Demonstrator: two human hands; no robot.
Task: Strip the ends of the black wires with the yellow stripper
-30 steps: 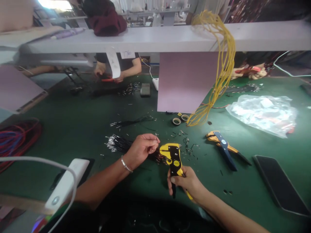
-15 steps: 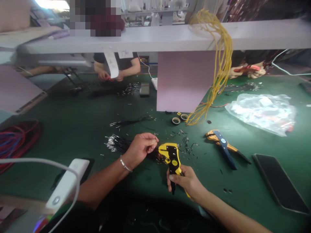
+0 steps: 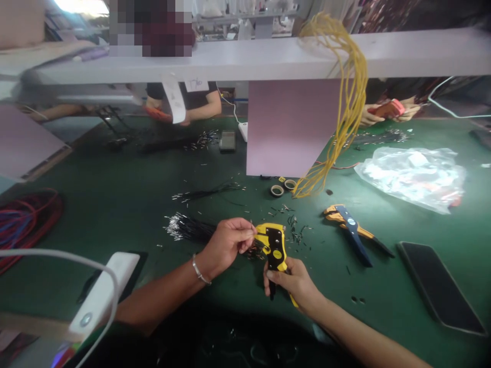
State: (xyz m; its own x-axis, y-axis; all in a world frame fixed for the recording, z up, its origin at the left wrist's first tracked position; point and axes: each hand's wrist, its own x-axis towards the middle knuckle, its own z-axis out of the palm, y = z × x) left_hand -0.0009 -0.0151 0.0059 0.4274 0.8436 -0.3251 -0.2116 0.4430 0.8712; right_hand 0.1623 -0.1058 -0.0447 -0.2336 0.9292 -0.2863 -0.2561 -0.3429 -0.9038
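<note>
My right hand (image 3: 289, 281) is wrapped round the handles of a yellow and black wire stripper (image 3: 275, 248), its head pointing up and to the left. At the mouth of that tool, my left hand (image 3: 233, 237) pinches a thin dark wire (image 3: 252, 225) between thumb and fingertips; most of the wire is hidden by the hand. Behind the left wrist lies a bundle of black wires (image 3: 192, 228) with shiny metal ends. Short cut bits of wire (image 3: 295, 227) are scattered on the green table just past the stripper.
A blue and orange wire stripper (image 3: 351, 222) and a phone (image 3: 441, 286) lie at right, near a plastic bag (image 3: 416, 174). Yellow wires (image 3: 351, 102) hang from the shelf (image 3: 230, 69). Tape rolls (image 3: 276, 190) sit mid-table. A white power strip (image 3: 105, 291) is at left. Co-workers' hands (image 3: 368, 116) appear opposite.
My left hand has moved right, bringing the wire to the stripper's jaws. The stripper has tilted slightly and shifted a little. Opposite, co-workers' hands have shifted with their red tools.
</note>
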